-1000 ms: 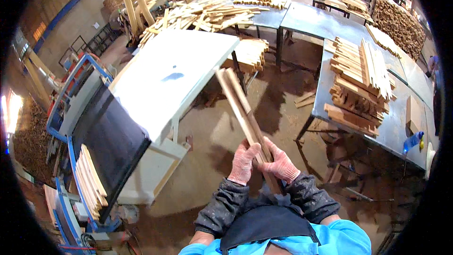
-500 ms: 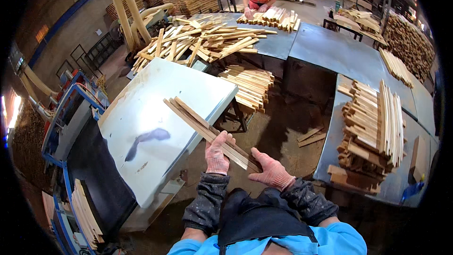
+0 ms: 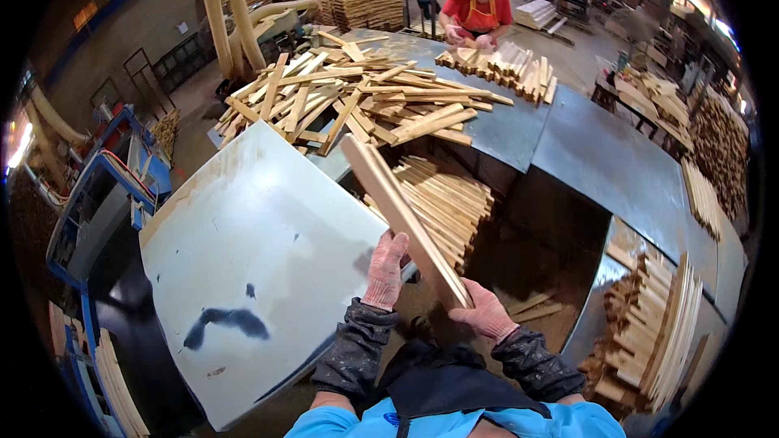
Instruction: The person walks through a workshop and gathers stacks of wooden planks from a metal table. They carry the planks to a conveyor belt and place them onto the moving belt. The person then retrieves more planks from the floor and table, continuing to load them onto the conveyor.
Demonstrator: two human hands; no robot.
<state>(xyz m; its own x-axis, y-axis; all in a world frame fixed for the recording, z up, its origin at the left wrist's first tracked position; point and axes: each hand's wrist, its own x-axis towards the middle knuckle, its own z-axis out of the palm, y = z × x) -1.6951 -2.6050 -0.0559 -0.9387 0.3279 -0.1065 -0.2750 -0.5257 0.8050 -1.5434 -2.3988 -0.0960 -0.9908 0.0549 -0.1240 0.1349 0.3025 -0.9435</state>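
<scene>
A small bundle of wooden slats (image 3: pixel 406 215) is held up in front of me, tilted away toward the far left, with the pieces pressed together. My left hand (image 3: pixel 385 272), in a pinkish knit glove, closes on the slats' left side around the middle. At their near end, my right hand (image 3: pixel 485 311) grips them in a matching glove. The fingers behind the wood are partly hidden. Left of the bundle lies a pale sheet-like panel (image 3: pixel 243 235) with dark smudges. Beyond and below the slats, a stack of strips (image 3: pixel 450 203) sits under the far tables.
A loose heap of slats (image 3: pixel 324 97) covers the far table. Metal-topped tables (image 3: pixel 608 146) curve along the right, carrying a neat stack of strips (image 3: pixel 649 324). A co-worker in red (image 3: pixel 479 12) handles wood at the far side. Blue-framed machinery (image 3: pixel 89 219) stands at left.
The slats have swung more upright and been brought together, edges lined up. My right hand has closed on their near end. My view has turned slightly.
</scene>
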